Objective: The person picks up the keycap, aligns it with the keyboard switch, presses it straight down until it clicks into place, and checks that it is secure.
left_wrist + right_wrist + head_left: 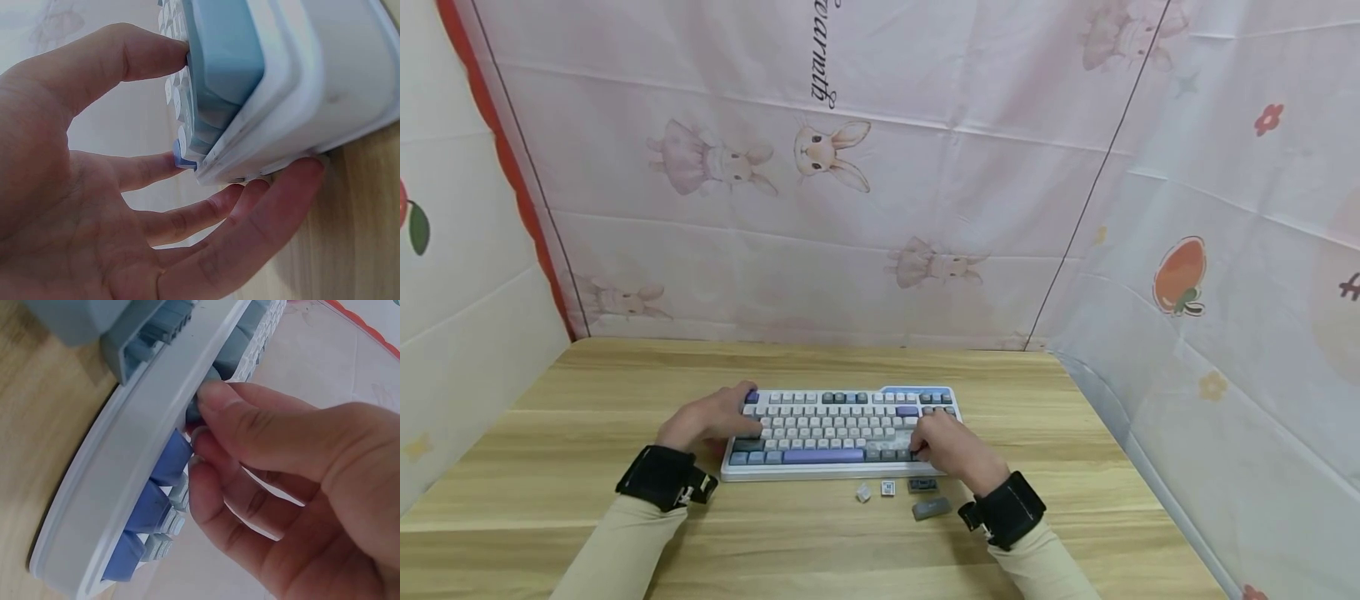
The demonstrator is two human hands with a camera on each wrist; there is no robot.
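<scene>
A white keyboard (pixel 797 477) with white, grey, blue and purple keycaps lies on the table. At its left end, my left hand (pixel 711 419) grips the edge; in the left wrist view the thumb presses a pale blue keycap (pixel 228 56) while the fingers lie along the side of the case. Over the bottom row near the right end, my right hand (pixel 957 447) pinches a grey keycap (pixel 194 412) between thumb and fingertips. Whether that keycap is off its switch cannot be told. Just left of this hand, a patch of keyboard (pixel 895 445) shows no caps.
Loose keycaps lie in front of the keyboard: a white one (pixel 863 492), another white one (pixel 888 488), a dark long one (pixel 922 485) and a grey long one (pixel 932 508). The wooden table (pixel 775 550) is bordered by printed cloth (pixel 737 225) at the back and sides.
</scene>
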